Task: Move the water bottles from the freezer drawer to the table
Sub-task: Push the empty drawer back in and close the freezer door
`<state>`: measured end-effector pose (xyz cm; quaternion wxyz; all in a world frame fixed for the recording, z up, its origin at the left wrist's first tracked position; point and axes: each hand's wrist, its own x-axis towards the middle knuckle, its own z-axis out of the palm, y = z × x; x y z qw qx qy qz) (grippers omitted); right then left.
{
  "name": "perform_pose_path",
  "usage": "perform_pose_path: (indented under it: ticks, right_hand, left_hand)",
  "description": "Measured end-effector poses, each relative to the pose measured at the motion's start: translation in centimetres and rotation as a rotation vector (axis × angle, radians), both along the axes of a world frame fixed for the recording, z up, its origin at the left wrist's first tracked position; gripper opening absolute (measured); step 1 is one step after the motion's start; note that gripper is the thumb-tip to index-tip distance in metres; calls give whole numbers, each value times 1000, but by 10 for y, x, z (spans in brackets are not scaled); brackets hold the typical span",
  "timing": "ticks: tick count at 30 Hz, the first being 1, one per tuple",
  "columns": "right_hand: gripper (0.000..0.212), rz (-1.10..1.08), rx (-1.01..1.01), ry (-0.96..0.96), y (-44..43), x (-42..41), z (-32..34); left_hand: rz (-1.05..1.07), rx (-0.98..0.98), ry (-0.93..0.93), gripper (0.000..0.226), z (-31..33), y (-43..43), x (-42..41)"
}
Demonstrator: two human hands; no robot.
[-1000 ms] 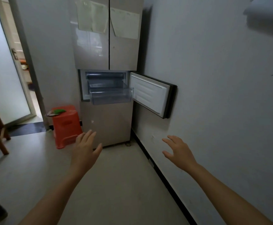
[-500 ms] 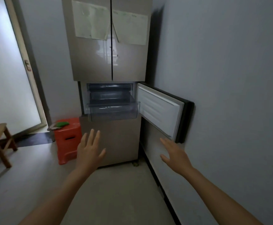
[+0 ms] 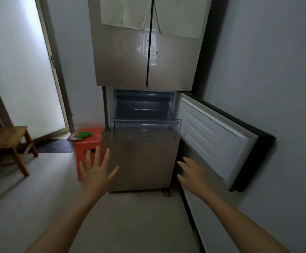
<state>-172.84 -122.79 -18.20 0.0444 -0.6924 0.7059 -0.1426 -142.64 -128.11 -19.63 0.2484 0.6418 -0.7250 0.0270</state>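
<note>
**Freezer drawer looked empty from where I stood**

No water bottles showed anywhere. The clear plastic freezer drawer [image 3: 145, 129] sat pulled out, glossy and see-through, and nothing was visible inside it. My left hand [image 3: 95, 172] and right hand [image 3: 192, 172] hung below it, fingers spread, holding nothing. The risk I saw: the white ribbed freezer door [image 3: 214, 137] jutted out right beside my right wrist, easy to clip. An orange plastic stool [image 3: 88, 143] stood just left of the smooth beige fridge [image 3: 145, 52].

Glossy champagne metal on the fridge [image 3: 126, 57], paper sheets [image 3: 123, 13] stuck on; clear smooth plastic freezer drawer [image 3: 145, 130] above the fingertips [image 3: 97, 148]; orange plastic stool [image 3: 88, 143] behind them; varnished wooden bench [image 3: 4, 139] left.
</note>
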Motion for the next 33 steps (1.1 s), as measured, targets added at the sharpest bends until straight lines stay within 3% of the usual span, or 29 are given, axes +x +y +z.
perform_pose_path:
  ticks: [6, 15, 24, 30, 33]
  right_hand:
    - [58, -40, 26, 29, -107, 0, 1]
    - [71, -99, 149, -98, -204, -2, -28]
    - [71, -123, 204, -181, -279, -31, -52]
    - [56, -85, -7, -332, -346, -54, -47]
    - [30, -159, -73, -437, -376, -61, -43]
  left_hand:
    - [-4, 53, 48, 73, -2, -103, 4]
    - [-118, 201, 34, 77, -31, -214, -13]
    - [-169, 140, -41, 88, -50, -303, -54]
    - [-123, -9, -92, 100, -56, -355, -69]
    - [-83, -95, -73, 74, -57, -370, -72]
